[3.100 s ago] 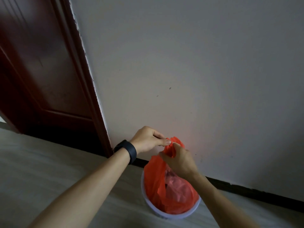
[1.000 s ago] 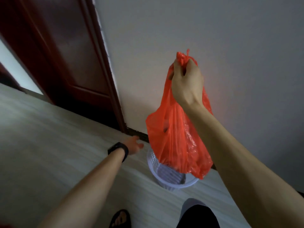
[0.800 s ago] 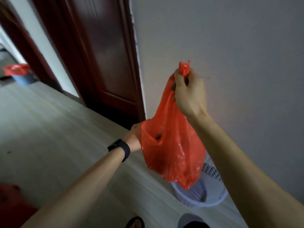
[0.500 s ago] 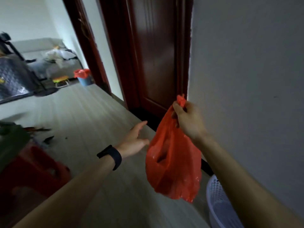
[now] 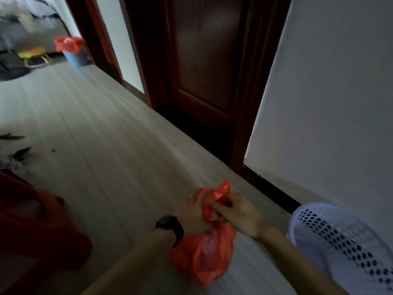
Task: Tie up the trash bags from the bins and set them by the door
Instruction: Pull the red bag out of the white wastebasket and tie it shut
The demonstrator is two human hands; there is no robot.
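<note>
A blue bin [image 5: 75, 57] lined with thin red plastic waits far left, apparently untied. Low over the floor, the left hand [image 5: 191, 215] and right hand [image 5: 238, 216] both clench the crinkly orange trash bag [image 5: 204, 256] at its neck, likely to tighten the knot; the perforated white basket [image 5: 344, 245] stands empty beside

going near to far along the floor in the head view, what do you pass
orange bag held in both hands → dark wooden door → blue bin with an orange liner → small stool with a green and yellow top
</note>
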